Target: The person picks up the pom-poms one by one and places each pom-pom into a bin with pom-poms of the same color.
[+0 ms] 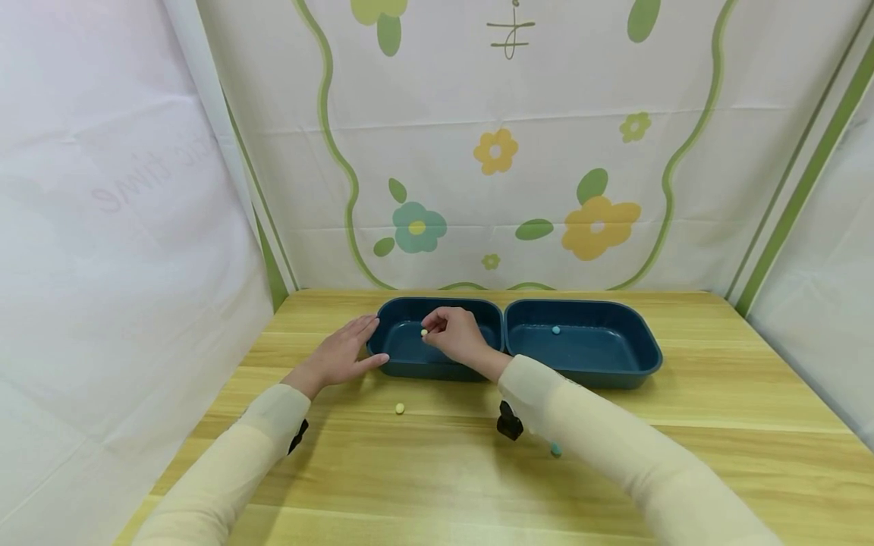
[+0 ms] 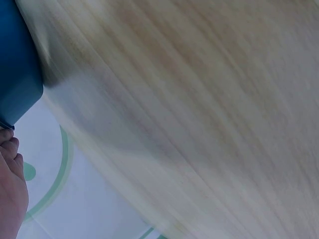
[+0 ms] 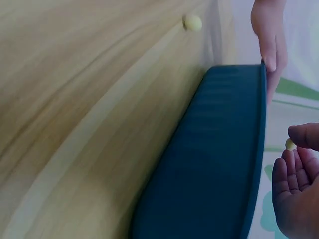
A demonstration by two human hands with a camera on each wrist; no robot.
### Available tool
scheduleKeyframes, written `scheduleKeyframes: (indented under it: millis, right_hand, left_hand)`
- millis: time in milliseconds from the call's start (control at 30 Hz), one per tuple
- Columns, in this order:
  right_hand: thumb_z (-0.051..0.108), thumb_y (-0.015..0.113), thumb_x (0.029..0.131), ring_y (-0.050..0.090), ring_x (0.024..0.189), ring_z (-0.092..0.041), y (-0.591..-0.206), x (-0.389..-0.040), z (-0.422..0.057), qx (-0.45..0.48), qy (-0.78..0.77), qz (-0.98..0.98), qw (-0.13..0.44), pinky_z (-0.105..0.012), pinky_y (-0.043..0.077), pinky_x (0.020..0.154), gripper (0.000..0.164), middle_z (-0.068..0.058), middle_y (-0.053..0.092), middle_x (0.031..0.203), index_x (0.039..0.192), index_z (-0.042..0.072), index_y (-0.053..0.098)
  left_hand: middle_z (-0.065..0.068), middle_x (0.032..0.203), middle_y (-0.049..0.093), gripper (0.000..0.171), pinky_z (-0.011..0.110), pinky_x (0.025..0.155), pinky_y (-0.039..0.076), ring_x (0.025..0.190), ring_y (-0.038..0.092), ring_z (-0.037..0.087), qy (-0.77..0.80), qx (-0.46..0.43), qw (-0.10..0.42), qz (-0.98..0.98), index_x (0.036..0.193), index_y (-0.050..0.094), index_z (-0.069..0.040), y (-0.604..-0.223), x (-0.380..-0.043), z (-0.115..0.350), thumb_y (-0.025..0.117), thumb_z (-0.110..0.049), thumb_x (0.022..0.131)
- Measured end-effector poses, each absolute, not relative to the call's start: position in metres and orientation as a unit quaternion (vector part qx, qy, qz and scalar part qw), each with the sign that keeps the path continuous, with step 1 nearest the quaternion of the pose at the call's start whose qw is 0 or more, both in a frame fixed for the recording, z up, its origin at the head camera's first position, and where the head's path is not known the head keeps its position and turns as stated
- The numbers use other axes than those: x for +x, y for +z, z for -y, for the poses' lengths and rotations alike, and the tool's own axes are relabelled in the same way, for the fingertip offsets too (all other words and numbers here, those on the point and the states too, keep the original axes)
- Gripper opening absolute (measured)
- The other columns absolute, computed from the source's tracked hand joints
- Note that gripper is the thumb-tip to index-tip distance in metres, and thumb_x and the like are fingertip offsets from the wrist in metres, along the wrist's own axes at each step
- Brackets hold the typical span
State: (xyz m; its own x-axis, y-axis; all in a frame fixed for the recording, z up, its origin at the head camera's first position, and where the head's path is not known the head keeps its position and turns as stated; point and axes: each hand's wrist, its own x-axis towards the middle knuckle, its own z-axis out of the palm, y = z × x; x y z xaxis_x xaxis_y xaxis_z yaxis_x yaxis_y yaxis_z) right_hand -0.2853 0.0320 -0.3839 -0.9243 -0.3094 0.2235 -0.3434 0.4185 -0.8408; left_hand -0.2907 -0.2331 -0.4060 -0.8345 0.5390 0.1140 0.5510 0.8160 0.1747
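Note:
Over the left blue tray [image 1: 437, 371], my right hand [image 1: 459, 336] pinches a small pale yellow ball [image 1: 424, 332] between thumb and fingertips. My left hand [image 1: 339, 354] rests on that tray's left end with fingers straight, the thumb along its front rim. In the right wrist view the pinched yellow ball [image 3: 290, 144] shows just above the line of the rim. Another pale yellow ball [image 1: 400, 409] lies on the table in front of the tray. Inside the right blue tray [image 1: 583, 378] sits a small blue ball [image 1: 556, 330].
A teal ball [image 1: 556, 450] lies on the wooden table [image 1: 437, 485] beside my right sleeve. The two trays stand side by side, nearly touching, close to the flowered cloth [image 1: 444, 167] at the back. A white cloth wall [image 1: 102, 250] hangs at the left.

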Motion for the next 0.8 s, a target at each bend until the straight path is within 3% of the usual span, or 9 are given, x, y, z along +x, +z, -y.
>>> scheduleKeyframes:
  millis: [800]
  right_hand:
    - [0.002,0.072,0.086,0.061,0.082,-0.019,-0.397,-0.311,-0.029,0.1,0.473,0.874,0.036,-0.035,0.054,0.076,0.013,-0.003,0.065,0.088,0.099,0.002,0.071]
  left_hand:
    - [0.017,0.157,0.024,0.087,0.048,0.115,0.019,0.144,0.02,0.034,-0.095,-0.289,0.029,0.952,0.151,0.028,0.003,-0.409,-0.293,0.236,0.047,-0.062,0.095]
